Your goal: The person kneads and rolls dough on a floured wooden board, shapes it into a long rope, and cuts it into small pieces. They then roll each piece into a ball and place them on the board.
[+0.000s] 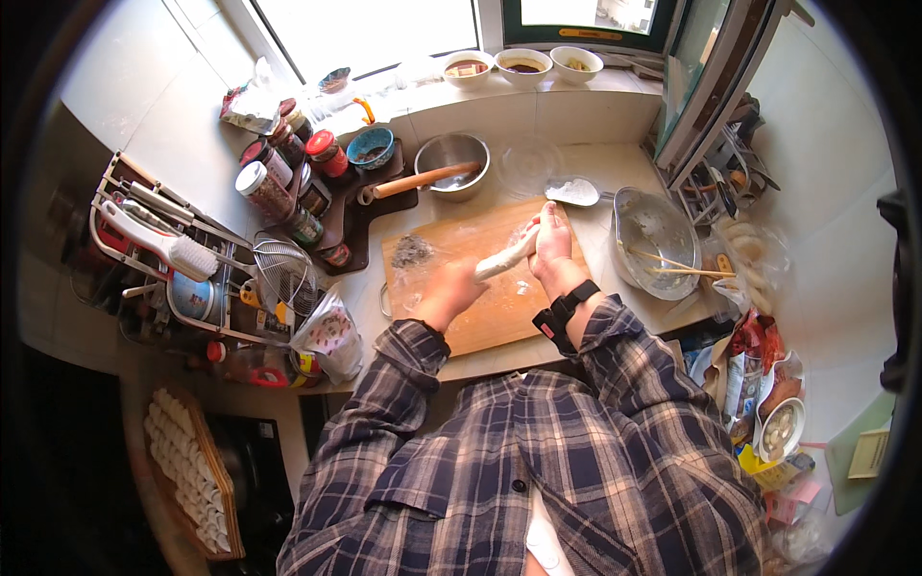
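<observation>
A rope of pale dough (pixel 506 261) stretches between my two hands above a floured wooden cutting board (pixel 497 317). My left hand (pixel 452 291), slightly blurred, is closed around its lower end. At its upper end, my right hand (pixel 550 241) grips the dough, fingers pointing towards the window. A greyish patch of flour or crumbs (pixel 412 251) lies on the board's upper left. Just beyond the board's upper right corner sits a scoop of white flour (pixel 576 191).
A steel bowl (pixel 427 155) with a wooden rolling pin (pixel 425 180) across it stands behind the board. On the right is a large metal basin (pixel 652 223) with chopsticks (pixel 673 271). Jars (pixel 266 191) and a dish rack (pixel 173 266) line the left. Shaped dumplings (pixel 184 468) fill a tray at lower left.
</observation>
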The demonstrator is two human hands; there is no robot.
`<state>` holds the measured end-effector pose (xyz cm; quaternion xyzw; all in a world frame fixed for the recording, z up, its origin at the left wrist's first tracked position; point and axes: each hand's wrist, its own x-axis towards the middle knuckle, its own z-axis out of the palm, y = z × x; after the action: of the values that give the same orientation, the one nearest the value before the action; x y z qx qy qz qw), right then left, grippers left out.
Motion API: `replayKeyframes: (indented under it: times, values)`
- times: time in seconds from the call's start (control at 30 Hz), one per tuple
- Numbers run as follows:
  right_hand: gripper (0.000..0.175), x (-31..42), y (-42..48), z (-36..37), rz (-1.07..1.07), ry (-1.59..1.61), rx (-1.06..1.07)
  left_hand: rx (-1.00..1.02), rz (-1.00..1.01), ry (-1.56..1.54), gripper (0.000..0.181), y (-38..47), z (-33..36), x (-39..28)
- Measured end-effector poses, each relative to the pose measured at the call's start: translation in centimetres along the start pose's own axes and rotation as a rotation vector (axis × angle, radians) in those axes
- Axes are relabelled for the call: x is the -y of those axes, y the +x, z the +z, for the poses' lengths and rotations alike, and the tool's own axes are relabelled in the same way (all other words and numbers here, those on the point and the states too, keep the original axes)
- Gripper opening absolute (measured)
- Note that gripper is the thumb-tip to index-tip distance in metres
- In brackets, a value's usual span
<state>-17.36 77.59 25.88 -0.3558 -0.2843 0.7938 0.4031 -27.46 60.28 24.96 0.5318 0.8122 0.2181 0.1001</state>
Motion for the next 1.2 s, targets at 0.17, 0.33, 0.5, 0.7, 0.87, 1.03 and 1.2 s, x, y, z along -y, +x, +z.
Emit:
replayKeyframes:
  times: [0.17, 0.33, 0.5, 0.7, 0.87, 1.03, 1.2]
  values:
    - [0.035, -0.9, 0.8, -3.0, 0.130, 0.007, -0.059, -0.059, -0.004, -0.010, 0.018, -0.9, 0.2, 2.2]
    - [0.031, -2.3, 2.6, -6.0, 0.116, -0.041, -0.013, 0.088, -0.081, 0.196, 0.021, -1.0, 1.0, 2.3]
    - [0.028, -3.5, 4.4, -9.5, -0.200, -0.738, 0.187, 0.075, 0.084, 0.254, 0.029, -1.7, 1.6, 3.0]
    - [0.034, -2.3, 3.5, -9.6, -0.729, -1.709, 0.350, 0.036, -0.069, 0.178, 0.055, -3.4, 4.2, 4.8]
    - [0.056, -5.5, 0.9, -6.4, -0.676, -2.077, 0.768, 0.086, -0.030, 0.168, 0.072, -2.0, 7.9, 1.9]
    - [0.079, -4.4, -3.8, -9.9, -0.674, -2.219, 1.050, 0.256, 0.066, 0.222, 0.081, -6.2, 8.4, -0.4]
    - [0.076, -4.1, -0.7, -7.9, -0.468, -2.085, 1.072, 0.229, -0.037, 0.210, 0.082, -3.9, 8.3, 0.9]
